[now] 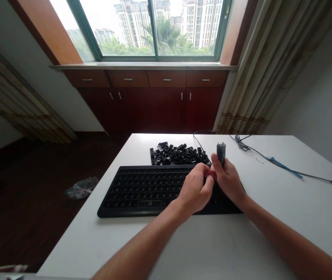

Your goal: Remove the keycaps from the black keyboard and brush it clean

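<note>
My right hand [227,181] is closed around a short dark tool [221,152] that stands upright in the fist. Its greyish, see-through-looking end with small prongs sticks up past the thumb; I cannot tell its exact kind. Fingertips of my left hand [195,188] are pinched together, meeting the right fingers; whatever they hold is hidden. Both hands are over the right part of a black keyboard [142,190], whose key positions appear bare of caps. Behind the keyboard lies a heap of loose black keycaps [177,154].
A black cable [241,144] runs over the white table [271,225], coiled at the back right. Near it lie a blue strip-like tool [285,168] and a thin bent wire [259,160]. On the floor to the left is a clear plastic bag [81,188].
</note>
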Tool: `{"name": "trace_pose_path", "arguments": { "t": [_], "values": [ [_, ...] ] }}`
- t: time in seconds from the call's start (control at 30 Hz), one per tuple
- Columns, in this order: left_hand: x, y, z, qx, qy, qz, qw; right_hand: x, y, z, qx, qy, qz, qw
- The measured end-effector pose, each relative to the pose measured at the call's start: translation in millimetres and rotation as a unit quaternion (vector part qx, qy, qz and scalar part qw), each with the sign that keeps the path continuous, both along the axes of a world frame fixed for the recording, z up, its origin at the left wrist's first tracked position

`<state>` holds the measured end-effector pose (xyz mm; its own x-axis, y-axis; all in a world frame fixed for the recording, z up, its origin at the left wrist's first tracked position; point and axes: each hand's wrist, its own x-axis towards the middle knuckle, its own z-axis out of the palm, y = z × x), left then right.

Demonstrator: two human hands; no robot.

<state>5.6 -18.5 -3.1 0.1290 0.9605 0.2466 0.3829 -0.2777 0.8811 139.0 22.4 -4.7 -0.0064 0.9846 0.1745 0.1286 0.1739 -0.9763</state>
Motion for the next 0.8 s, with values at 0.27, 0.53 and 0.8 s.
{"name": "trace_pose_path", "arguments": {
  "t": [0.27, 0.53, 0.8],
  "values": [
    [1.5, -0.3, 0.0, -0.011, -0.144, 0.035, 0.989, -11.3, -1.9, -3.0, 0.041, -0.082, 0.092, 0.992],
    [2.5, -0.5, 1.6, 0.002, -0.106, 0.004, 0.994, -8.9, -13.0, 7.9, 0.084, -0.111, 0.192, 0.971],
    [0.6, 0.2, 8.0, 0.030, -0.144, -0.019, 0.989, 4.7, -13.7, 3.6, 0.109, -0.130, 0.227, 0.959]
  ]
}}
